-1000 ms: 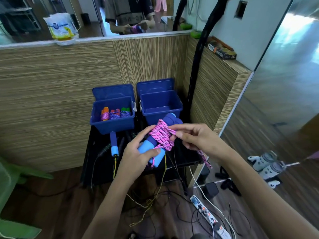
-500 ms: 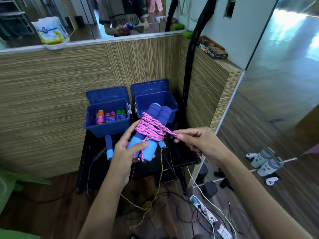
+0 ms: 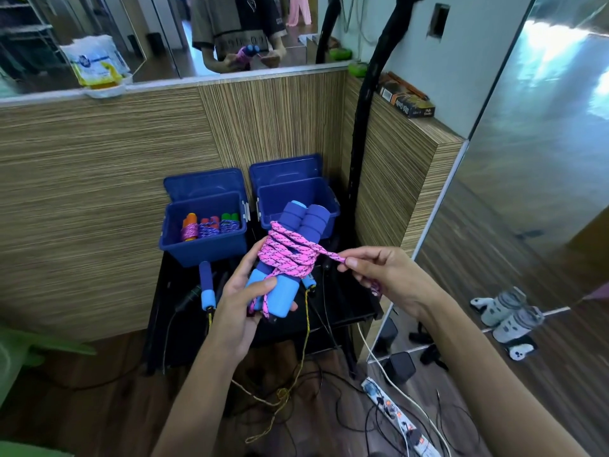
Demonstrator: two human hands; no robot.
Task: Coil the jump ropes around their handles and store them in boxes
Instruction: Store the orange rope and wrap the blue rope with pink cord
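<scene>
My left hand point(image 3: 238, 303) grips a pair of blue foam handles point(image 3: 298, 227) held side by side, with a pink rope point(image 3: 286, 255) coiled several times around their middle. My right hand point(image 3: 384, 275) pinches the loose end of that pink rope just right of the coil and holds it taut. Behind them stand two open blue boxes: the left box point(image 3: 201, 247) holds three coiled ropes, and the right box point(image 3: 263, 212) shows nothing inside from here. Another jump rope with a blue handle point(image 3: 207, 285) and a yellow cord point(image 3: 304, 341) lies on the black table point(image 3: 342, 311).
Wood-grain partition walls close in the table at the back and right. A black pole point(image 3: 361, 133) rises beside the right box. Cables and a power strip point(image 3: 398, 420) lie on the floor below. A mirror panel point(image 3: 534, 159) stands to the right.
The handle bundle has risen and tilted more upright in my left hand. My right hand has drawn the rope end out to the right, pulling it taut.
</scene>
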